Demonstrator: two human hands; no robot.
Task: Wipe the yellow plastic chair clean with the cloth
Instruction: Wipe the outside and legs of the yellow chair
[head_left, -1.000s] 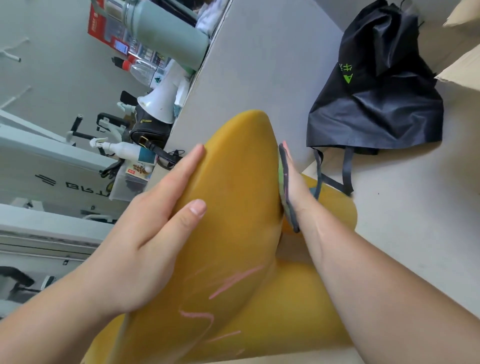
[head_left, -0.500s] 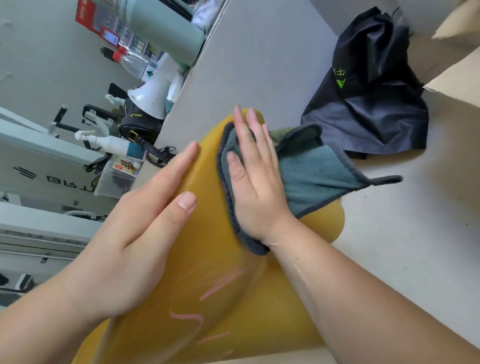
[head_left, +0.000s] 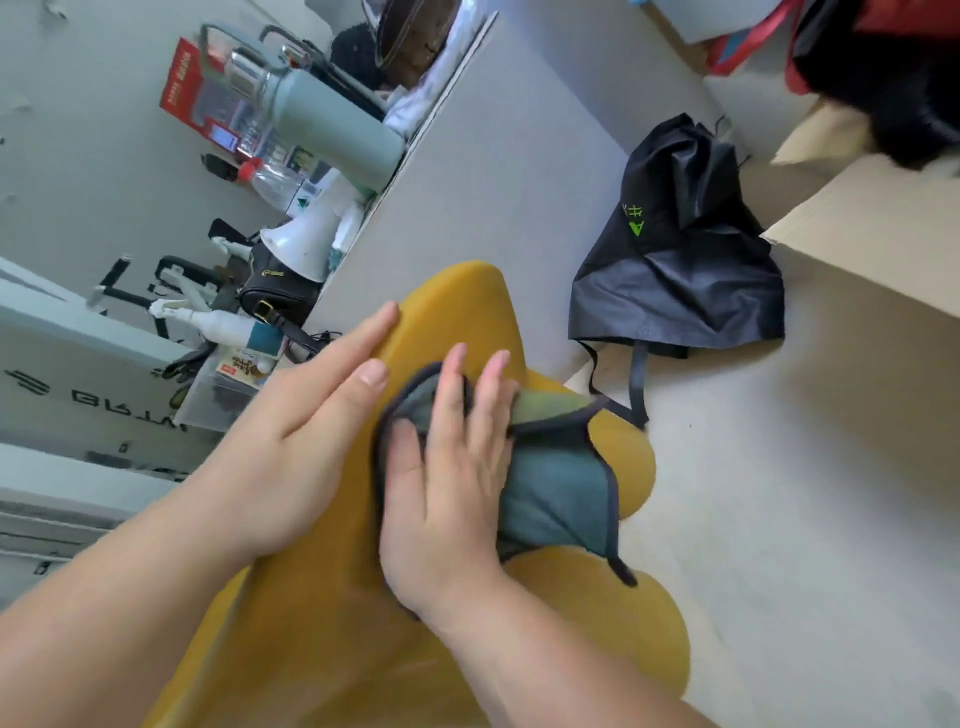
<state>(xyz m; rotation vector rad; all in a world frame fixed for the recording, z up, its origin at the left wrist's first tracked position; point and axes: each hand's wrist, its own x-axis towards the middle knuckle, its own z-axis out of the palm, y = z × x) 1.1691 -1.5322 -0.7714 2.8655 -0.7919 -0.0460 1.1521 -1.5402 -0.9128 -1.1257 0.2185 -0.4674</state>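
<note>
The yellow plastic chair (head_left: 457, 306) fills the lower middle of the head view, its curved back rising toward the centre. A grey-blue cloth (head_left: 556, 488) with a dark hem lies over the chair's back and hangs to the right. My right hand (head_left: 447, 478) presses flat on the cloth with straight, spread fingers. My left hand (head_left: 291, 447) rests flat on the chair's left side, fingers straight, touching the bare plastic beside the cloth.
A black bag (head_left: 675, 270) lies on the floor to the right of the chair, with a cardboard box (head_left: 872, 244) beyond it. A grey panel (head_left: 493, 171) stands behind the chair. Bottles, a white megaphone (head_left: 306, 239) and a green flask (head_left: 332, 130) crowd the left.
My right hand came from behind the chair's edge onto its front with the cloth, then slid down the back. The pink marks seen earlier on the chair no longer show.
</note>
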